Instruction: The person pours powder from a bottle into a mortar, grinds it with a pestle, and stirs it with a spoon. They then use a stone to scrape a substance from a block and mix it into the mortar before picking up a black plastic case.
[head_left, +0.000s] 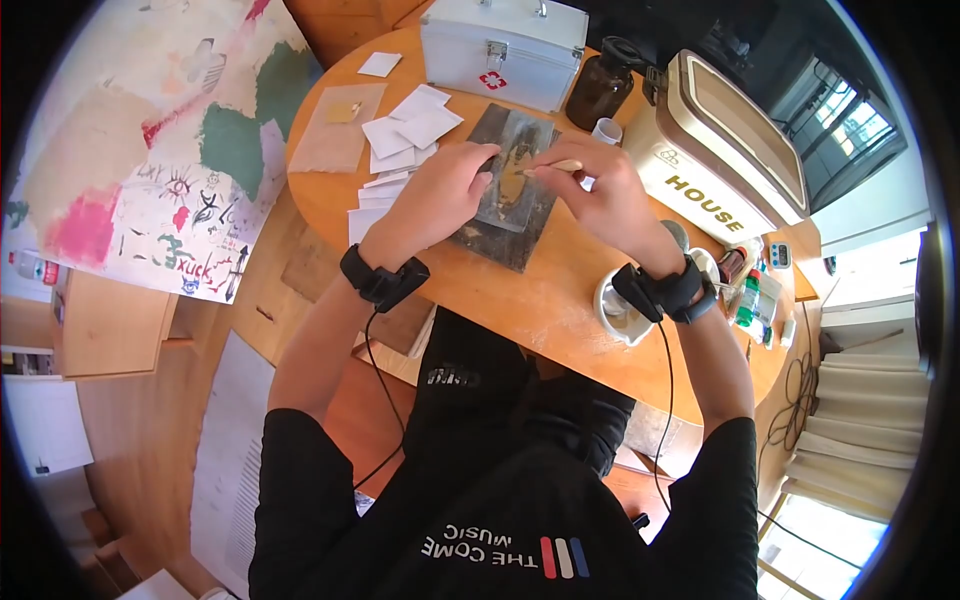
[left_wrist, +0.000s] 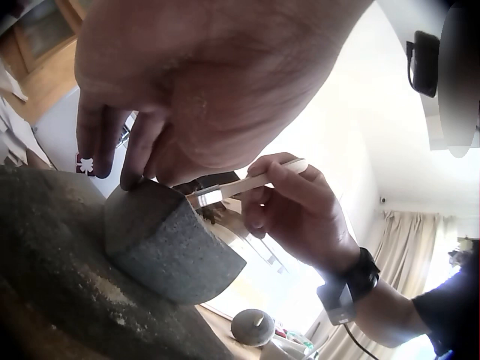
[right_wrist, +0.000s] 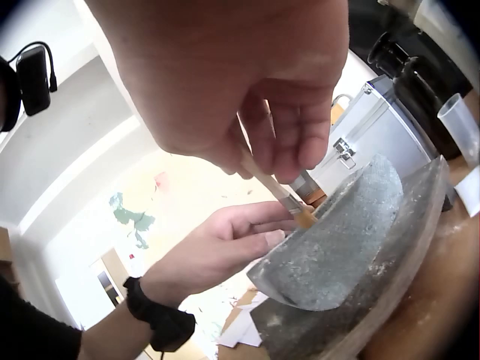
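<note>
A grey stone block (head_left: 540,135) with a curved underside (left_wrist: 176,255) rests on a dark slab (head_left: 500,245). On its top, in the head view, is a yellow-brown patch (head_left: 514,190) with darker areas. My left hand (head_left: 440,190) grips the block's left edge, fingers (left_wrist: 135,154) bent down against it in the left wrist view. My right hand (head_left: 598,190) pinches the pale handle of a small brush (right_wrist: 262,176) between thumb and fingers. The brush's bristles (right_wrist: 306,219) meet the block's upper edge in the right wrist view.
White paper squares (head_left: 410,130) and a translucent sheet (head_left: 335,140) lie at left. Behind stand a metal case (head_left: 500,55), brown bottle (head_left: 600,85) and small clear cup (head_left: 606,130). A cream box (head_left: 700,170), white bowl (head_left: 625,318) and small bottles (head_left: 745,300) are at right.
</note>
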